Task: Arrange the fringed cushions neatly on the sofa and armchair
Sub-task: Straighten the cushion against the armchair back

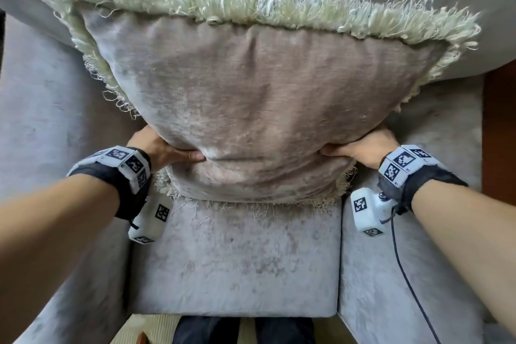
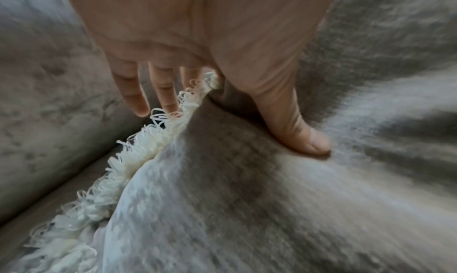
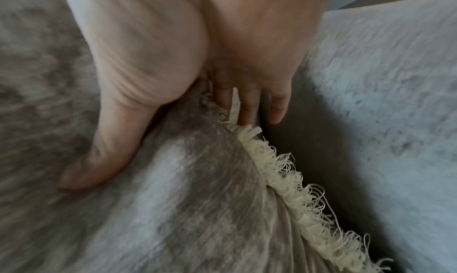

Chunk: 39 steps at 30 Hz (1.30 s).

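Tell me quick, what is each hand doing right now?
Left hand: grips the fringed cushion at its lower left edge, thumb in front, fingers behind.
Right hand: grips the same cushion at its lower right edge.

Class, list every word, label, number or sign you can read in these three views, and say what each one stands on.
No readable words or numbers in any view.
White wrist units: black-and-white square code patterns, no letters; one tiny mark there is too small to read.
Fringed cushion: no label visible.
Armchair: no label visible.
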{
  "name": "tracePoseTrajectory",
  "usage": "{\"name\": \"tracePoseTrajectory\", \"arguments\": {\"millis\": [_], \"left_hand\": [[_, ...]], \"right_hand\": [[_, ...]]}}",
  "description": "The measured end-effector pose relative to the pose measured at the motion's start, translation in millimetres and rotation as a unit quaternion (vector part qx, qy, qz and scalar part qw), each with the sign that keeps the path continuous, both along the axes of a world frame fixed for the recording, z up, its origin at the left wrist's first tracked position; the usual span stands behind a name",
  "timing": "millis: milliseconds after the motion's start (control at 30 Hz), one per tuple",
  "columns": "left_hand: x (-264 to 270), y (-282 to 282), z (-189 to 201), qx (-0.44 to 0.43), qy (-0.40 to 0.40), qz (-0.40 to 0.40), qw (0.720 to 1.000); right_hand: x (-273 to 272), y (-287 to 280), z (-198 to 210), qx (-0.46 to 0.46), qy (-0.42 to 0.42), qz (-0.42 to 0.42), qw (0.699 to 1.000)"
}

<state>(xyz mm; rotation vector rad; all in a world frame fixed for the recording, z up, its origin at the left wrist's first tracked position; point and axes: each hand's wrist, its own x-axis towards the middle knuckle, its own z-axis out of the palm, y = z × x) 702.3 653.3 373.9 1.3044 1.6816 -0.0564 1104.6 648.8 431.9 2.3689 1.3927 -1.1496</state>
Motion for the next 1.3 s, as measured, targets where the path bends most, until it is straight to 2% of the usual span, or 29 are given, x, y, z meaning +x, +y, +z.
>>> {"name": "tracePoseTrajectory", "arguments": {"millis": [133,300,500,600,733,867,1000,1100,1233,1300], "left_hand": [[-3,-23,-5,0.028,-0.093,0.055,0.994],[-19,-53,6,0.032,-0.140,0.081,0.986],[-5,-92,27,0.042,-0.186,0.121,0.974],[11,-92,29,0.039,-0.200,0.095,0.974],[18,-84,13,0.005,-0.201,0.026,0.979],[19,-80,-25,-0.018,-0.175,0.042,0.984],[22,-74,-41,-0.017,-0.157,0.070,0.985],[21,-74,-40,-0.005,-0.157,0.081,0.984],[14,-77,-24,-0.026,-0.141,0.032,0.989],[1,-77,-19,-0.043,-0.075,0.031,0.996]], "right_hand": [[-5,-15,12,0.087,0.049,-0.028,0.995],[-13,-21,61,0.144,0.044,-0.047,0.988],[-56,18,165,0.211,0.019,0.112,0.971],[-71,34,189,0.233,0.018,0.153,0.960],[-78,51,176,0.237,-0.002,0.160,0.958],[-72,55,138,0.212,-0.036,0.164,0.963],[-68,54,113,0.208,-0.042,0.155,0.965],[-65,57,105,0.203,-0.049,0.157,0.965],[-63,52,108,0.201,-0.044,0.131,0.970],[-64,43,115,0.191,-0.052,0.112,0.974]]}}
